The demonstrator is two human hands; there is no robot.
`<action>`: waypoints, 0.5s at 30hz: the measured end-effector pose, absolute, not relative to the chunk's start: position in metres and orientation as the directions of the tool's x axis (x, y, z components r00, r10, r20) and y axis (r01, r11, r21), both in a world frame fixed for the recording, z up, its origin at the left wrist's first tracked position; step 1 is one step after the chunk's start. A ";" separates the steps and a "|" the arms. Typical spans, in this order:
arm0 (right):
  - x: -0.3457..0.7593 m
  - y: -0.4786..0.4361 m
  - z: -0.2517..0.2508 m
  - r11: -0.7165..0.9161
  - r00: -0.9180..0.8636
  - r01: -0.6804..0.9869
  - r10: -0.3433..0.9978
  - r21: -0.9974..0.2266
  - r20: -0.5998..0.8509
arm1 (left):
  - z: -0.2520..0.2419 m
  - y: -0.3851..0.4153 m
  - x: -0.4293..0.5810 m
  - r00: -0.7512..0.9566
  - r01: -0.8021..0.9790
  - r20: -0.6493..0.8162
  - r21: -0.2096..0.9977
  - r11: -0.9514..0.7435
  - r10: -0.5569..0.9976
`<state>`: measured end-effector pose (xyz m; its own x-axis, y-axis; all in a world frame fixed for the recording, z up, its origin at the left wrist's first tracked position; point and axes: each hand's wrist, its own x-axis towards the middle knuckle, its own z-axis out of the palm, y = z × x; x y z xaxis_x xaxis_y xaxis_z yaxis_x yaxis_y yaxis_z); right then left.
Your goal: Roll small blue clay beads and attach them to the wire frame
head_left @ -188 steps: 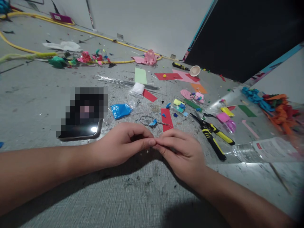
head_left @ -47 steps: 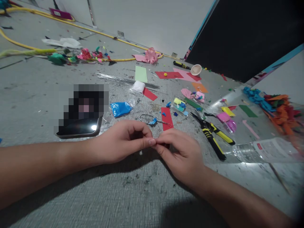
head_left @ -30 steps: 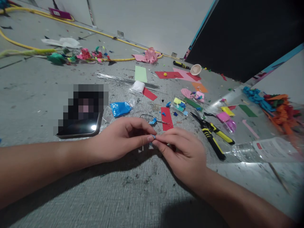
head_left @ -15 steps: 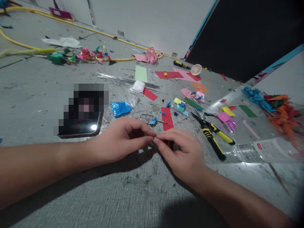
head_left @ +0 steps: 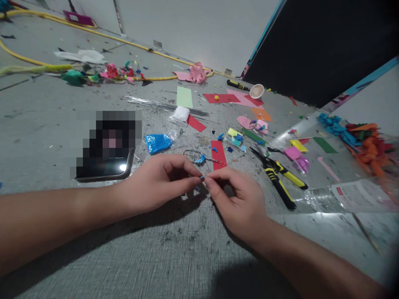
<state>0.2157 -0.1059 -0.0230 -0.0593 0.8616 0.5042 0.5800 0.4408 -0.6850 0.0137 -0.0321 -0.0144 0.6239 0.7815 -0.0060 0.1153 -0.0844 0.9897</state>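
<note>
A small blue piece (head_left: pixel 202 177), perhaps clay, shows between my fingertips. My left hand (head_left: pixel 165 176) pinches it with thumb and index finger. From the other side my right hand (head_left: pixel 238 195) closes thumb and forefinger at its end; the exact contact is too small to make out. Just beyond the fingers lie a bent wire loop (head_left: pixel 189 154) with a blue lump (head_left: pixel 200 159) on it and a red paper strip (head_left: pixel 218 151). A blue packet (head_left: pixel 158 143) rests behind my left hand. Black-and-yellow pliers (head_left: pixel 274 170) lie open to the right of my right hand.
A phone (head_left: pixel 102 166) lies left. Behind are a wire bundle (head_left: pixel 149 102), a white packet (head_left: pixel 181 113), green paper (head_left: pixel 185 96) and a small cup (head_left: pixel 257 91). A clear bottle (head_left: pixel 352 197) lies right. A yellow cable (head_left: pixel 124 40) runs along the wall.
The fingertips have parted slightly, and more of the blue piece shows between them. My right hand has shifted a little left and its fingers have turned slightly.
</note>
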 end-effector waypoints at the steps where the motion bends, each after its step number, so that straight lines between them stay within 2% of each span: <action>1: 0.216 -0.106 -0.023 0.448 -0.071 0.585 0.859 -0.676 0.508 | -0.014 -0.032 0.014 0.630 0.110 -0.009 0.991 -0.078 0.777; 7: 0.217 -0.106 -0.023 0.495 -0.125 0.596 0.835 -0.632 0.536 | -0.013 -0.032 0.015 0.653 0.104 -0.004 0.991 -0.084 0.757; 15: 0.219 -0.104 -0.024 0.572 -0.190 0.521 0.802 -0.634 0.567 | -0.016 -0.031 0.013 0.662 0.058 0.051 0.991 -0.120 0.748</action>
